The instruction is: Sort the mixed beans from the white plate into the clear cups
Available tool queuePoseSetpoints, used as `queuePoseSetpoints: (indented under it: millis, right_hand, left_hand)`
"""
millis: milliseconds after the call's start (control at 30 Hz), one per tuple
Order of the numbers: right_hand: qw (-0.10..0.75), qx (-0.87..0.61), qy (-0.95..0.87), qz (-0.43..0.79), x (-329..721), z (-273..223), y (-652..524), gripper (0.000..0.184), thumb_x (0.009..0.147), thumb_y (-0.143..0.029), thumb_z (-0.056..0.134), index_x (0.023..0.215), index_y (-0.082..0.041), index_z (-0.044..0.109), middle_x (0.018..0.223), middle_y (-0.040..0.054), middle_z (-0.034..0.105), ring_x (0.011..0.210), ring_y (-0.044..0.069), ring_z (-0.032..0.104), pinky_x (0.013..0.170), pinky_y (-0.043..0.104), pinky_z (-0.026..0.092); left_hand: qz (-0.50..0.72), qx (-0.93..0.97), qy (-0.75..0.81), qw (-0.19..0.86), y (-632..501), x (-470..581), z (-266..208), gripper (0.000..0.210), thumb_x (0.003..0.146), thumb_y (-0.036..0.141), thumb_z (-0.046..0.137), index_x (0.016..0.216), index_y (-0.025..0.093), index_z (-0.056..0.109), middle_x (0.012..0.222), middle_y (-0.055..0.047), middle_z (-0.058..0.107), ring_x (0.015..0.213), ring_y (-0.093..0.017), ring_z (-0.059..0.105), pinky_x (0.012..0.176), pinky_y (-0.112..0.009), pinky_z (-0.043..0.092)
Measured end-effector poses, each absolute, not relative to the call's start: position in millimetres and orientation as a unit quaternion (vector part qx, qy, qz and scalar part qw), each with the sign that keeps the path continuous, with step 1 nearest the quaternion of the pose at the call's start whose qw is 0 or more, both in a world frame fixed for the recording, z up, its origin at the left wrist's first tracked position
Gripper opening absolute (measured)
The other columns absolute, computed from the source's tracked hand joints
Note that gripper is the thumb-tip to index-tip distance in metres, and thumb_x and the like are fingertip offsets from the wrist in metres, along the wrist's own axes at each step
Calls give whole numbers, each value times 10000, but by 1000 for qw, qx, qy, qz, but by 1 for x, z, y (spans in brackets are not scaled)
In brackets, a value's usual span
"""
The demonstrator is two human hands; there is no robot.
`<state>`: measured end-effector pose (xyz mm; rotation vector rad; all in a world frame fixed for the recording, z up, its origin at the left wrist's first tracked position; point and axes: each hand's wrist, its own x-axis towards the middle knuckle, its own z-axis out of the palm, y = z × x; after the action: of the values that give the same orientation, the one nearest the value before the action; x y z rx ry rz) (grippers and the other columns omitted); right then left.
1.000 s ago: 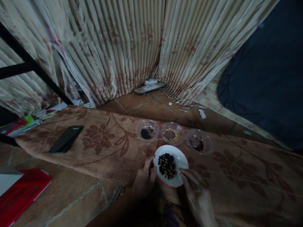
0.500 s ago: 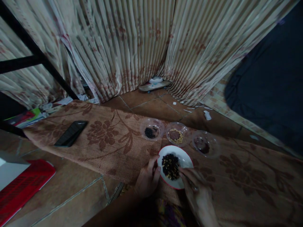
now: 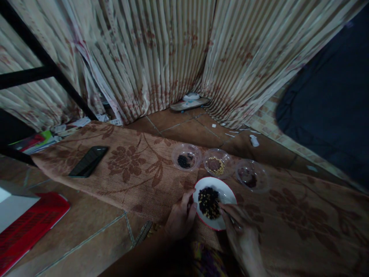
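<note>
Near left, on tiled floor: red item (image 3: 49, 215) with a white box-like piece on top. Then a dark phone (image 3: 88, 161) lying flat, left part of the cloth-covered tabletop (image 3: 161, 196). Left hand (image 3: 179, 219) next, fingers and thumb closed on the left rim of a red-rimmed white bowl (image 3: 229, 196). Far-left clear cup (image 3: 196, 157) holds black beans. Bowl sits near side, centre, mixed dark and yellow beans (image 3: 209, 202) heaped toward its left. Just beyond it, middle clear cup (image 3: 224, 156), yellow beans. Right hand (image 3: 240, 231) at bowl's right edge, fingertips pinched on a thin tool, type unclear. Right clear cup (image 3: 261, 174): dark reddish contents, too dim to identify.
</note>
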<state>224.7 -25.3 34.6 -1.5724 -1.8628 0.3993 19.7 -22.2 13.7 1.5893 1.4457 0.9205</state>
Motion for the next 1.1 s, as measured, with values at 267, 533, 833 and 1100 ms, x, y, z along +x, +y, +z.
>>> queuePoseSetpoints:
  millis: [267, 533, 833, 1100]
  right_hand:
    - [344, -603, -704, 151, 225, 34, -26, 313, 941, -435, 494, 957, -255, 750, 973, 60, 742, 909, 213, 680, 800, 338, 528]
    - [360, -622, -665, 201, 229, 35, -30, 292, 924, -449, 529, 961, -255, 744, 1019, 62, 734, 957, 214, 671, 823, 334, 523]
    - [357, -643, -642, 217, 234, 33, -33, 279, 907, -469, 550, 942, -273, 744, 1036, 47, 728, 993, 220, 659, 853, 352, 509]
    - [336, -631, -672, 192, 229, 35, -28, 322, 932, -468, 500, 951, -259, 745, 999, 52, 735, 952, 222, 671, 837, 356, 510]
  left_hand:
    - [364, 617, 581, 387, -23, 21, 16, 401, 962, 267, 408, 1359, 229, 453, 1068, -37, 697, 919, -173, 679, 880, -302, 523]
    - [369, 627, 563, 393, -23, 20, 13, 392, 979, 271, 385, 1367, 235, 422, 1129, -39, 688, 969, -172, 677, 912, -301, 514]
    - [362, 625, 571, 391, -22, 20, 15, 385, 969, 254, 399, 1350, 238, 446, 1118, -28, 698, 944, -165, 686, 892, -286, 520]
    - [370, 633, 563, 382, -23, 20, 13, 383, 978, 250, 392, 1359, 231, 428, 1105, -36, 690, 936, -163, 677, 885, -289, 518]
